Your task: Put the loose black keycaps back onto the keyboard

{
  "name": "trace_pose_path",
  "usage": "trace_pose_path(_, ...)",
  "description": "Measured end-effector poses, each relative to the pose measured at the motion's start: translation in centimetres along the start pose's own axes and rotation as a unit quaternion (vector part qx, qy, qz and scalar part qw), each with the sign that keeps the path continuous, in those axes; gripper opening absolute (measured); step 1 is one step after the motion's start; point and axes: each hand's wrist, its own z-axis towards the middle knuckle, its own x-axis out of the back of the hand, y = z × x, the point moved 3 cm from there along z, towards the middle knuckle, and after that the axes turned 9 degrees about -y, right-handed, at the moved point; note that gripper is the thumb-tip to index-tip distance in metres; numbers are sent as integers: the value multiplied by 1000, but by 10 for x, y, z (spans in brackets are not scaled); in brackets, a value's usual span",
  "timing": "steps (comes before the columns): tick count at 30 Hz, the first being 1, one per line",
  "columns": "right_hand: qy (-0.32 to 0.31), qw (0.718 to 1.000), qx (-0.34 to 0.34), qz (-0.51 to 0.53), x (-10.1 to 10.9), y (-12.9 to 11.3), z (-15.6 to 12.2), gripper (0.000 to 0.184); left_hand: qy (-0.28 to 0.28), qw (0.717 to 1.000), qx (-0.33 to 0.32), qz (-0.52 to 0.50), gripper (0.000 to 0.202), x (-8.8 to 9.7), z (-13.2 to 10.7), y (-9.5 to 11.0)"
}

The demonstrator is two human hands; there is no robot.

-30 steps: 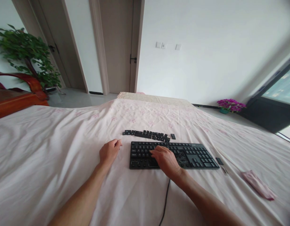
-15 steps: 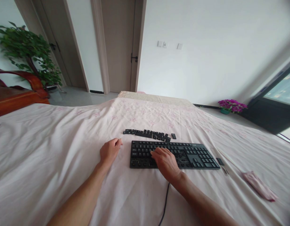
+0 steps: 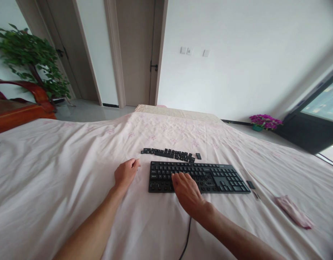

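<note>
A black keyboard (image 3: 215,177) lies on a pale pink bed sheet (image 3: 60,173). My right hand (image 3: 186,191) rests on its lower middle keys with the fingers stretched over them and nothing held. Just left of the keyboard, my left hand (image 3: 125,173) lies on the sheet with its fingers curled in; whether anything is inside them is hidden. A row of several loose black keycaps (image 3: 169,154) sits on the sheet behind the keyboard. One single keycap (image 3: 198,156) lies apart at the row's right end.
The keyboard cable (image 3: 186,240) runs toward me between my arms. Right of the keyboard lie a small black piece (image 3: 250,184), a thin tool (image 3: 256,195) and a pink cloth (image 3: 293,211). Doors, a plant (image 3: 31,61) and a wooden bench stand beyond.
My right hand has slid a little left and toward me along the keyboard's lower keys. My left hand has stayed where it was.
</note>
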Motion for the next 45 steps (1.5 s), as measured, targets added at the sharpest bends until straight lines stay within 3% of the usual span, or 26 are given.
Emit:
trace_pose_path(3,-17,995,0,97,13,30,10,32,-6,1000,-3,-2,39,0,1,0)
trace_pose_path(8,24,962,-141,231,21,89,62,31,-6,1000,-9,-12,40,-2,4,-2)
trace_pose_path(13,-30,950,-194,241,7,97,124,28,-6,1000,-4,-11,38,-2,5,-3)
trace_pose_path(19,-38,947,-208,241,-10,96,162,20,-5,1000,-1,-16,39,-2,5,-2)
trace_pose_path(30,-41,943,-217,249,-30,118,187,22,-6,1000,1,-30,39,0,5,0)
trace_pose_path(45,-56,961,-168,212,-24,115,189,23,-3,1000,2,-31,37,0,5,0)
